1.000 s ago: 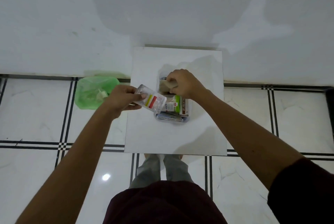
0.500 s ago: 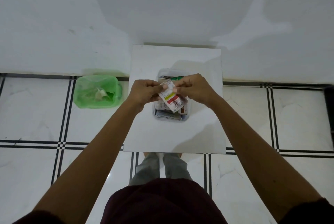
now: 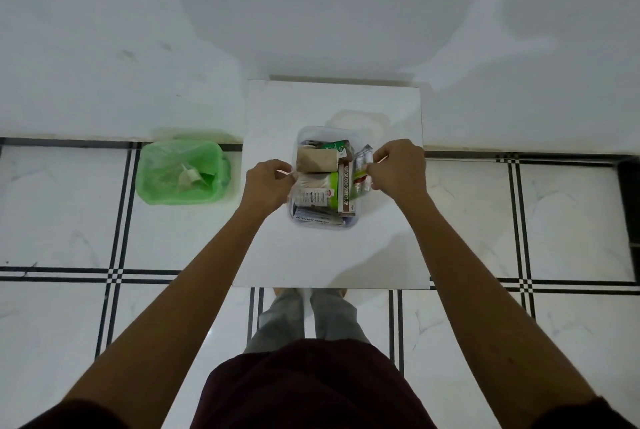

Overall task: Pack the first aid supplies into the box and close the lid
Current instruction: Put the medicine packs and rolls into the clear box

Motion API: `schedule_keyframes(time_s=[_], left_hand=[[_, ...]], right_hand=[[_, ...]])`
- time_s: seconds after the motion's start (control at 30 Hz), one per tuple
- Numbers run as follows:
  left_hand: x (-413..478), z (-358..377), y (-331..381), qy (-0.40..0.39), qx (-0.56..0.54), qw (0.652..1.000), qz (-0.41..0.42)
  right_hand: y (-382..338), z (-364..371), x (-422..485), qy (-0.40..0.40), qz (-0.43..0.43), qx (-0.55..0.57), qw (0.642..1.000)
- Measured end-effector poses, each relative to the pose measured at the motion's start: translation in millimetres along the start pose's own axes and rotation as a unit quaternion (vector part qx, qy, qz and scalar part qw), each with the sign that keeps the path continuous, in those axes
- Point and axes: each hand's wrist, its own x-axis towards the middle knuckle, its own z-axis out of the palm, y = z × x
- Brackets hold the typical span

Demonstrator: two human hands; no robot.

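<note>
A clear plastic box stands in the middle of a small white table. Inside lie a brown bandage roll, a white and green packet, an ointment carton and a flat bandage pack. My right hand pinches a small sachet upright at the box's right edge. My left hand is at the box's left edge with its fingers closed; a thin pale sliver shows at the fingertips, too small to identify. A translucent lid lies just behind the box.
A green bin lined with a bag and holding scraps stands on the floor left of the table. The wall rises right behind the table. My legs and feet are at the table's near edge, on tiled floor.
Both hands held the sachet together over the box half a second ago. Now they have parted: the right hand keeps the sachet at the right edge, the left has drawn back to the left edge.
</note>
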Motion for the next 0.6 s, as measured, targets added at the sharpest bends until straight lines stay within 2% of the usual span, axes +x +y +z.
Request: schedule_keyframes(time_s=[0.17,0.27,0.47,0.6], left_hand=[[1.8,0.4,0.0,-0.005,-0.009,1.000,0.001],[1.9,0.1,0.8,-0.011,-0.030,0.999,-0.008],[4.1,1.7,-2.8,-0.004,-0.043,0.999,-0.012],[4.8,2.3,-4.9,-0.002,-0.057,0.998,-0.015]], right_hand=[[-8.2,2.5,4.9,-0.027,0.003,-0.003,1.000],[-10.2,2.7,1.8,-0.004,-0.008,-0.017,1.000],[-27.9,26.9,-17.9,0.027,-0.111,-0.136,0.984],[-32.9,29.6,-14.3,0.055,-0.143,-0.154,0.976]])
